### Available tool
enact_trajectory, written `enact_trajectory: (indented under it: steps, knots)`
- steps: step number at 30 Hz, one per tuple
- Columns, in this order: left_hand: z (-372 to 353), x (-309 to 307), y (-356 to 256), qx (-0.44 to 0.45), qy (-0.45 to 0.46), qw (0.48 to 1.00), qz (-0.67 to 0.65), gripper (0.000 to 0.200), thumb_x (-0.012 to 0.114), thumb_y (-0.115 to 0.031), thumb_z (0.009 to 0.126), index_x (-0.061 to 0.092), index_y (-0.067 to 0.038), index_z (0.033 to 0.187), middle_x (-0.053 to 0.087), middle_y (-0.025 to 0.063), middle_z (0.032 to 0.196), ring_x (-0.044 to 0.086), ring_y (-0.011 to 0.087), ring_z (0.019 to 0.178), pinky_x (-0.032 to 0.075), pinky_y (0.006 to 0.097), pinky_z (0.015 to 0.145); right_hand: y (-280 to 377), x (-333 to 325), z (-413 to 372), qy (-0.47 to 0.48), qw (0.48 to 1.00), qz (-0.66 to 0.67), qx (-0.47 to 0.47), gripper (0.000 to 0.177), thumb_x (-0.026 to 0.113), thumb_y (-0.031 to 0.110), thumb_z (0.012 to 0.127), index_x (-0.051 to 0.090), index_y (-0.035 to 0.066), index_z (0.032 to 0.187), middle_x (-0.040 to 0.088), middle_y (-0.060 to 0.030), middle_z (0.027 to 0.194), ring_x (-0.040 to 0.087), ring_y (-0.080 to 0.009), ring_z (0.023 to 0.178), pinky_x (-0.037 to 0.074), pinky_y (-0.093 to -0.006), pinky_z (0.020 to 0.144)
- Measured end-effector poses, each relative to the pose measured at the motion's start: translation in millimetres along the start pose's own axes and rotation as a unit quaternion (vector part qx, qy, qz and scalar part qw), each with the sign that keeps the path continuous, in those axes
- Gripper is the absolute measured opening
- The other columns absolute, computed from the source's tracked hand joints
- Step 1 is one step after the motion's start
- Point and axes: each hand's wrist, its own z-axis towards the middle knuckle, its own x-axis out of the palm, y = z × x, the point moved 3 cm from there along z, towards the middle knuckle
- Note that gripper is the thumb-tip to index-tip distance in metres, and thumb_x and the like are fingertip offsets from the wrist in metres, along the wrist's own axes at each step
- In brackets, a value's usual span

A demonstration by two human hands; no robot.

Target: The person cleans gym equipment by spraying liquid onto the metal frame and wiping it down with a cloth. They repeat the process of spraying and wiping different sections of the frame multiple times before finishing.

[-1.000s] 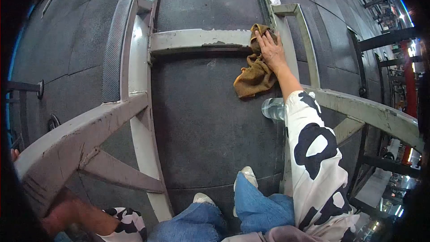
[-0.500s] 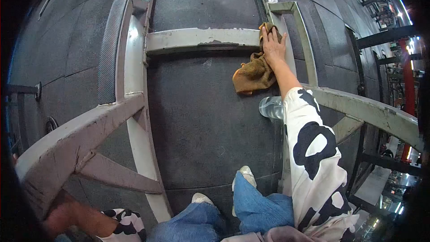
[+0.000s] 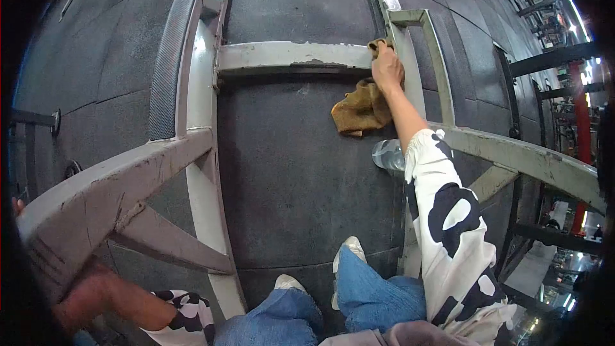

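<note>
Gripping the brown, orange-edged fabric cloth (image 3: 360, 109) with our right hand (image 3: 388, 69), fingers bunched close, we hold it where the pale grey metal crossbar (image 3: 295, 55) meets the long pale metal side rail (image 3: 414, 90). Its loose end droops near a clear plastic bottle (image 3: 387, 154). Our left hand (image 3: 78, 298) is mostly hidden behind the thick grey metal beam (image 3: 122, 178); we cannot tell how closed.

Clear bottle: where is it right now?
In the head view, the clear bottle is right of centre on the dark floor, just below the brown cloth, partly hidden by the right sleeve.
</note>
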Motion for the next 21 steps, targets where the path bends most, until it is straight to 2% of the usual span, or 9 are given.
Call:
enact_trajectory:
  steps: [1,2,5,6,8,13,18,21]
  knots:
    - [0.8,-1.3,1.9,0.000,0.000,1.000,0.001,0.092,0.056,-0.063,0.077,0.034,0.005,0.134,0.055,0.0251,0.104,0.063,0.0312,0.093,0.053,0.0489,0.080,-3.7,15.0,-5.3,0.018,0.999,0.043,0.022,0.028,0.042,0.007,0.086,0.057,0.002,0.110,0.062,-0.0233,0.102,0.059,-0.0404,0.097,0.047,-0.0475,0.086]
    - [1.9,-3.8,6.7,-0.021,-0.015,1.000,-0.010,0.090,0.054,-0.062,0.078,0.035,0.005,0.133,0.056,0.0256,0.103,0.063,0.0322,0.093,0.054,0.0484,0.079,-13.0,44.5,-9.5,-0.016,0.999,0.033,-0.012,0.034,0.042,0.005,0.084,0.055,-0.002,0.116,0.059,-0.0260,0.109,0.053,-0.0424,0.109,0.042,-0.0486,0.095]
    - [0.8,-6.0,12.9,-0.066,-0.037,0.997,-0.029,0.087,0.052,-0.062,0.081,0.036,0.006,0.133,0.056,0.0262,0.104,0.063,0.0332,0.094,0.054,0.0477,0.077,12.7,48.6,-26.4,-0.055,0.996,0.059,-0.035,0.045,0.045,0.004,0.080,0.050,-0.007,0.123,0.056,-0.0264,0.113,0.046,-0.0440,0.118,0.031,-0.0517,0.105]
    - [0.3,-7.3,14.7,-0.083,-0.042,0.995,-0.038,0.087,0.051,-0.062,0.081,0.036,0.006,0.133,0.056,0.0262,0.104,0.063,0.0332,0.094,0.054,0.0476,0.077,18.2,47.4,-29.2,-0.054,0.996,0.060,-0.034,0.045,0.045,0.004,0.080,0.050,-0.007,0.123,0.056,-0.0264,0.113,0.046,-0.0440,0.118,0.031,-0.0517,0.105]
    - [-1.2,-8.8,18.4,-0.118,-0.052,0.990,-0.061,0.086,0.051,-0.062,0.081,0.036,0.006,0.133,0.056,0.0262,0.105,0.063,0.0333,0.094,0.055,0.0474,0.077,32.9,44.4,-34.5,-0.030,0.993,0.071,-0.092,0.047,0.046,0.002,0.078,0.050,-0.007,0.124,0.055,-0.0256,0.113,0.043,-0.0431,0.121,0.030,-0.0513,0.106]
    - [-7.2,-14.9,23.8,-0.170,-0.076,0.973,-0.136,0.085,0.049,-0.063,0.083,0.035,0.005,0.132,0.056,0.0264,0.106,0.062,0.0335,0.093,0.055,0.0471,0.076,57.7,55.3,-43.7,-0.055,0.987,0.087,-0.127,0.052,0.046,-0.001,0.075,0.047,-0.008,0.127,0.054,-0.0264,0.114,0.041,-0.0433,0.124,0.026,-0.0510,0.109]
    - [-10.0,-18.1,27.7,-0.198,-0.098,0.953,-0.207,0.084,0.047,-0.063,0.084,0.035,0.005,0.132,0.055,0.0265,0.108,0.062,0.0336,0.093,0.055,0.0467,0.075,97.9,57.5,-50.9,-0.053,0.972,0.127,-0.191,0.053,0.043,-0.002,0.075,0.047,-0.009,0.127,0.051,-0.0291,0.124,0.039,-0.0444,0.127,0.023,-0.0513,0.111]
    - [-12.1,-14.5,27.5,-0.196,-0.070,0.966,-0.150,0.085,0.046,-0.063,0.083,0.035,0.005,0.133,0.054,0.0268,0.110,0.061,0.0344,0.096,0.053,0.0478,0.078,134.6,69.3,-58.9,-0.042,0.958,0.151,-0.238,0.059,0.042,-0.003,0.072,0.044,-0.007,0.130,0.050,-0.0296,0.125,0.039,-0.0432,0.128,0.025,-0.0506,0.111]
